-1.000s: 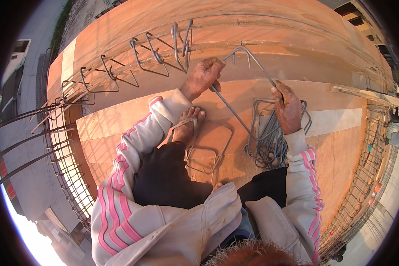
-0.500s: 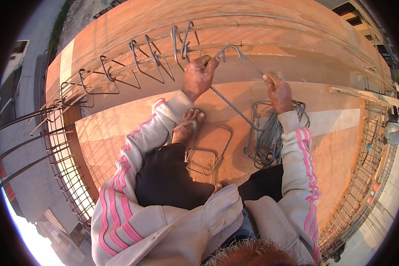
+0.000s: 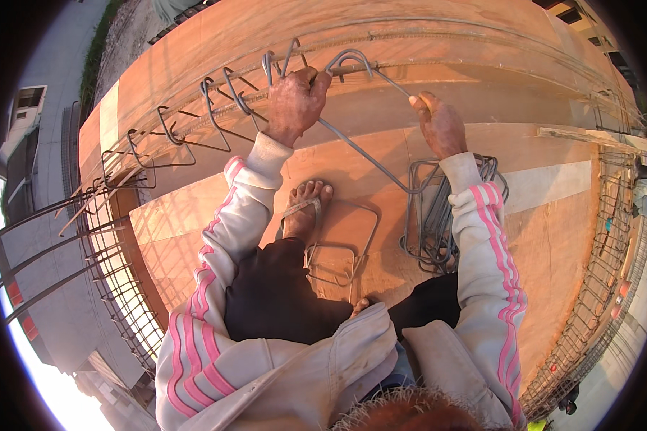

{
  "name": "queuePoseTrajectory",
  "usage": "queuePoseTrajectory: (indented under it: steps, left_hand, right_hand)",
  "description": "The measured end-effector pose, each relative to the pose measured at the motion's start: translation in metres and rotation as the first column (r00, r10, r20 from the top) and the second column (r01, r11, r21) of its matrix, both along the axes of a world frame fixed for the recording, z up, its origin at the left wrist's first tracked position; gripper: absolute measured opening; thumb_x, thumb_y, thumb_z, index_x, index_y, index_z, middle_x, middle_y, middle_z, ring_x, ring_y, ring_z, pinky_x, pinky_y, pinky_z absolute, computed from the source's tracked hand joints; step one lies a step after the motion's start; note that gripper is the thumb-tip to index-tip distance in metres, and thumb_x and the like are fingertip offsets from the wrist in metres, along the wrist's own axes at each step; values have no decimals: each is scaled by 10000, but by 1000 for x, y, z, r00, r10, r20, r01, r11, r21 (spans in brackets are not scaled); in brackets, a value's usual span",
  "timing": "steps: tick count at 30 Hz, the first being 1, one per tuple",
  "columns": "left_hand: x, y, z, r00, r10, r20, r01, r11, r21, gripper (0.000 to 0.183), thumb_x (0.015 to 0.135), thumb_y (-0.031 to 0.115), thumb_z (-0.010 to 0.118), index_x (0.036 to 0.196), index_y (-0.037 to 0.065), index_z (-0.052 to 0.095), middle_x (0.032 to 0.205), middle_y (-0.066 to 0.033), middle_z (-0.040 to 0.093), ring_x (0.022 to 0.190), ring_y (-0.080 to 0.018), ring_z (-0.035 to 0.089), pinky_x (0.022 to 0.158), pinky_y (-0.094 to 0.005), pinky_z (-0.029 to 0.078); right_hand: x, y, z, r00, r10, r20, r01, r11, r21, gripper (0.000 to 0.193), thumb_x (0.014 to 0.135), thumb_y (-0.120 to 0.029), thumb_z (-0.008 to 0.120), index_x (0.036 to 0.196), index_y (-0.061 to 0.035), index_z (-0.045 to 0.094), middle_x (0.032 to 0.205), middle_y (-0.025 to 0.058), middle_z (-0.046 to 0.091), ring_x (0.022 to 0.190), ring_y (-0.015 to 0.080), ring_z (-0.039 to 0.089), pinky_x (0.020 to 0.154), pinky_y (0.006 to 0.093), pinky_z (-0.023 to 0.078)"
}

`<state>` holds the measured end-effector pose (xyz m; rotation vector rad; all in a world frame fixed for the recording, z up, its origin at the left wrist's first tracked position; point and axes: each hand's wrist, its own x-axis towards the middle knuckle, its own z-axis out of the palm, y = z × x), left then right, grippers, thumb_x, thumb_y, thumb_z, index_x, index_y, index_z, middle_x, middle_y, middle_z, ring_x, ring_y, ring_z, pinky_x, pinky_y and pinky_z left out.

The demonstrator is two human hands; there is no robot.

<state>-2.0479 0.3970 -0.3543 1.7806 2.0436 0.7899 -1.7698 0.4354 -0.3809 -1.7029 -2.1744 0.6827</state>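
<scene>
My left hand (image 3: 295, 102) is closed on a bent steel stirrup (image 3: 366, 155), next to its hooked ends. Those hooks overlap a long steel bar (image 3: 351, 70); whether they wrap fully round it I cannot tell. My right hand (image 3: 440, 125) pinches the same stirrup farther right, thumb against fingers. One side of the stirrup slopes down toward a pile of grey stirrups (image 3: 433, 241) below my right hand. Left of my left hand, several stirrups (image 3: 206, 97) hang in a row along the long bars. More loose stirrups (image 3: 371, 241) lie beside my sandalled foot (image 3: 305, 208).
Orange-brown plywood (image 3: 546, 237) spreads beneath me and rises behind the bars. Rebar mesh (image 3: 118, 294) edges it at the left, and a rebar cage (image 3: 589, 294) runs along the right. A wooden strip (image 3: 589, 137) lies at the far right.
Both hands have moved up and left with the stirrup. Its hooked ends, which were below the long bar, now overlap it. The whole view has shifted slightly.
</scene>
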Motion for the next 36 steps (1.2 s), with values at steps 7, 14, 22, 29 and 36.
queuePoseTrajectory:
  steps: [7, 14, 22, 29, 36]
  left_hand:
    - [-29, 46, 28, 838, -126, -531, 295, 923, 246, 478, 868, 518, 689, 1020, 65, 713, 892, -176, 706, 788, -337, 702, 708, -430, 567]
    - [-36, 80, -5, 746, -333, -577, 404, 915, -6, 402, 858, 474, 713, 970, 87, 713, 921, -74, 688, 826, -287, 681, 753, -450, 551]
    - [-37, 89, -11, 606, -341, -719, 603, 786, 136, 209, 871, 413, 670, 901, 219, 743, 750, -19, 610, 733, -214, 665, 762, -388, 529]
    - [-31, 95, -4, 610, -341, -715, 498, 867, 11, 206, 889, 377, 644, 997, 242, 756, 798, -18, 653, 759, -215, 696, 672, -411, 563]
    - [-24, 108, -15, 855, -226, -467, 286, 956, 59, 309, 949, 399, 613, 994, 96, 655, 722, -117, 676, 755, -358, 693, 700, -475, 548]
  right_hand:
    - [0, -1, 4, 975, -58, -214, 7, 973, -230, 372, 991, -360, 577, 899, -5, 636, 589, 103, 505, 589, 278, 550, 613, 422, 448]
    - [-5, -11, 11, 754, -369, -544, -63, 783, -618, 281, 1001, -326, 615, 883, -71, 598, 596, -76, 395, 419, 21, 283, 371, 232, 191]
    - [-33, -13, -14, 615, -539, -576, 105, 780, -617, 242, 956, -234, 664, 795, -54, 651, 608, -92, 437, 500, 22, 337, 428, 267, 250]
    - [-58, -13, -28, 554, -477, -682, 153, 864, -480, 241, 943, -213, 680, 794, -24, 673, 623, -90, 436, 544, 25, 336, 466, 261, 269]
    - [-58, -14, -14, 424, -642, -638, 62, 724, -687, 221, 956, -225, 677, 859, -28, 646, 602, -60, 461, 424, 15, 314, 365, 234, 198]
